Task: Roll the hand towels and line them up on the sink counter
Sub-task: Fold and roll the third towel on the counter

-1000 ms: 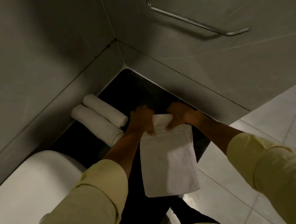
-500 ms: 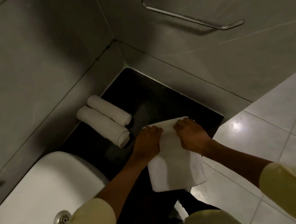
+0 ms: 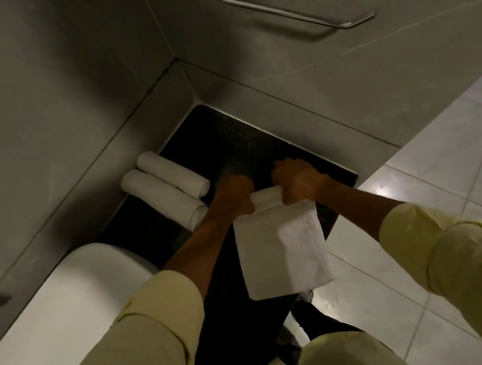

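Grey marble-veined wall tiles (image 3: 342,77) meet in a corner above a black, speckled stone worktop (image 3: 228,141). A smooth white basin (image 3: 65,297) sits at its left. A white terry towel (image 3: 282,250) hangs flat toward the person, its far end rolled crosswise. Both hands, left (image 3: 234,195) and right (image 3: 296,179), curl round that roll. Two finished rolls (image 3: 170,188) lie side by side, touching, by the back wall.
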